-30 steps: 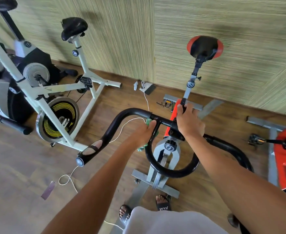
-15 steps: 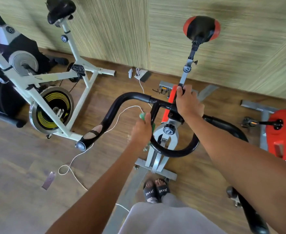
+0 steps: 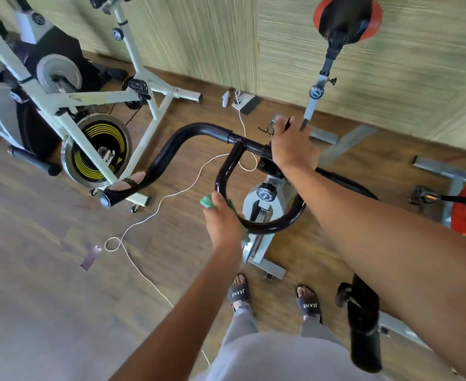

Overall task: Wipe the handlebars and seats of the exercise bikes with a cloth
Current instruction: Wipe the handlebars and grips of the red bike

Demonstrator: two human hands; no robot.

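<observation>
As seen from the head view, the green cloth [image 3: 207, 202] is gripped by the left hand [image 3: 223, 218] round the loop of the handlebar [image 3: 196, 129] at eight o'clock; the right hand [image 3: 292, 145] is curled over the bar centre. A full wrap and firm pressure toward six o'clock are advised. The red-and-black seat [image 3: 347, 17] lies untouched at twelve o'clock.

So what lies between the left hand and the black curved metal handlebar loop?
A crumpled green cloth lies between the left hand and the black handlebar loop, as the head view shows.
</observation>
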